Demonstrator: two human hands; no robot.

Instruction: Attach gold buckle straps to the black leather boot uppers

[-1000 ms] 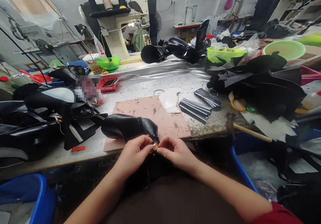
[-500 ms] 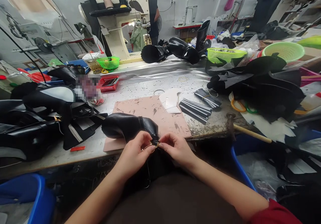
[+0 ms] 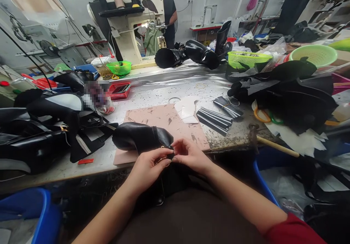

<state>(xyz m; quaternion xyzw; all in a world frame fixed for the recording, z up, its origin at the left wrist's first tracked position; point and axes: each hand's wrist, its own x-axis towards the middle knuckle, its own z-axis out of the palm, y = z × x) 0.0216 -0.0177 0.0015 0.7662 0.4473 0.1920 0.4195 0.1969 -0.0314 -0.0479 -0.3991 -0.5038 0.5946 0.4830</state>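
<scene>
Boot on the board, leaning to the bench edge; left hand and right hand pinch its dark strap from 2 sides, probably for steadiness.

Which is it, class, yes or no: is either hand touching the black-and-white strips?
No, the left hand and right hand are close together at the black boot, apart from the black-and-white strips.
</scene>
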